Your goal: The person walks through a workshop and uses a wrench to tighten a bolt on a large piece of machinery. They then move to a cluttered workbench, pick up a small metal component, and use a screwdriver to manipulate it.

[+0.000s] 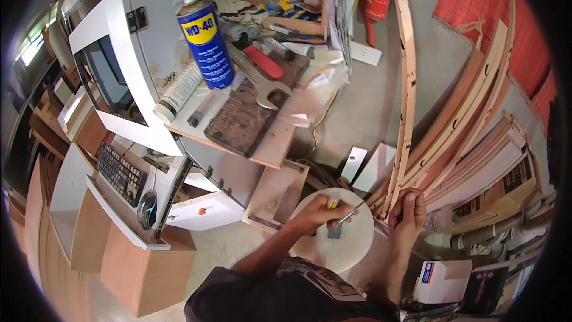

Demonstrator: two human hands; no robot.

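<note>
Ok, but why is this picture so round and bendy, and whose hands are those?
There's no robot here, just a person working. The camera sits on their head and looks down. Its very wide lens makes straight edges look bent.

The bare hands are that person's own. The left hand grips a thin tool over a round white top. The right hand is by the lower end of a long wooden strip; I can't tell if it's holding it.

Ahead, toward the left, is a bench. On it are a blue can, a white tube and a wrench.
</note>
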